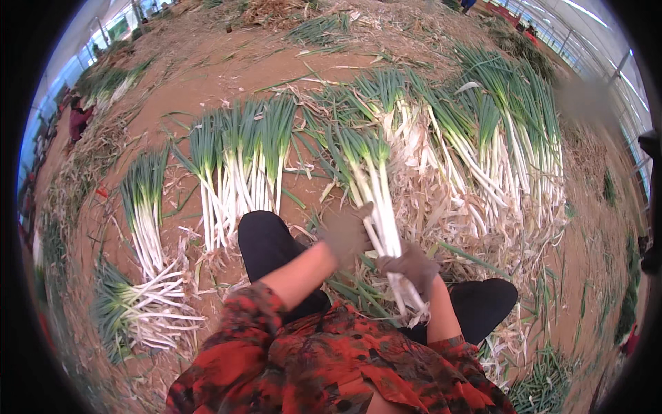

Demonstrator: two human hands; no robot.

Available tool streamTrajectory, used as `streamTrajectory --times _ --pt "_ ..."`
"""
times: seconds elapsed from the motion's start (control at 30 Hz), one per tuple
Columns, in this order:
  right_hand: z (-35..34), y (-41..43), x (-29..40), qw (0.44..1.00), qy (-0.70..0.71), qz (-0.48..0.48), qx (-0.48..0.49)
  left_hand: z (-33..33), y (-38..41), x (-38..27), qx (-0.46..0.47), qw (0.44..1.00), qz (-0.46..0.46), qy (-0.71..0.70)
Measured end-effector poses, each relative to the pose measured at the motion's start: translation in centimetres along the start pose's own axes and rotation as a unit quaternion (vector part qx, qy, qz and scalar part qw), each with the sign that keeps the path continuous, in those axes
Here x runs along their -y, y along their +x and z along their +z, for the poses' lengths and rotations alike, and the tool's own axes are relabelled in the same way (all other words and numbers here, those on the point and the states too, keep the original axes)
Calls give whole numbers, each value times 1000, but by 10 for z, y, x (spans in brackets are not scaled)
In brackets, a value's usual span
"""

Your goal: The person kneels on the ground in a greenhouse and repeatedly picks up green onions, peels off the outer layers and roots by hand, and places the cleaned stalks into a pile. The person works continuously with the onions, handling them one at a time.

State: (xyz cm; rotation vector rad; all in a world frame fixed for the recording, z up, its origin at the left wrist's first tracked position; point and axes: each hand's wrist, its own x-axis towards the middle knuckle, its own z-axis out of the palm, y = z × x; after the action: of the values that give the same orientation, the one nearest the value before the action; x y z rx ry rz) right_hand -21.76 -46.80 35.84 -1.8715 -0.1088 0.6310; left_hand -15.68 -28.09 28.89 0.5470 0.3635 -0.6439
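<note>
A small bunch of long green onions (pixel 380 202) slants up from my lap, green leaves away from me and root ends close to my body. My right hand (pixel 414 266), in a brown glove, is closed around the lower white stalks. On the left side of the same bunch is my left hand (pixel 346 233), also gloved and blurred by motion. Its fingertips are against or very close to the outer stalk; whether they grip it is unclear. The root ends (pixel 414 313) hang below my right hand with dry skins on them.
A broad pile of green onions (pixel 512 160) lies ahead on the right, with dry husks (pixel 419 191) before it. Sorted bunches (pixel 238 171) lie ahead on the left, others (pixel 145 212) farther left. A loose heap (pixel 150 315) lies by my left side. Another person (pixel 80 119) is far left.
</note>
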Motion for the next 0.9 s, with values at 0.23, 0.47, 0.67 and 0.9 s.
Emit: streamTrajectory --times 0.23,0.47,0.67,0.9 --pt "43 -27 -35 991 -121 -49 -11 -23 48 50 -110 989 53 82" --pt "6 -129 -68 988 -103 -107 -49 -53 51 -9 -154 985 56 45" --pt "-26 -192 -18 914 94 -128 -374 -13 28 -42 -100 993 55 -20" --pt "16 -64 -32 984 146 -15 -99 62 -6 -13 32 990 93 -104"
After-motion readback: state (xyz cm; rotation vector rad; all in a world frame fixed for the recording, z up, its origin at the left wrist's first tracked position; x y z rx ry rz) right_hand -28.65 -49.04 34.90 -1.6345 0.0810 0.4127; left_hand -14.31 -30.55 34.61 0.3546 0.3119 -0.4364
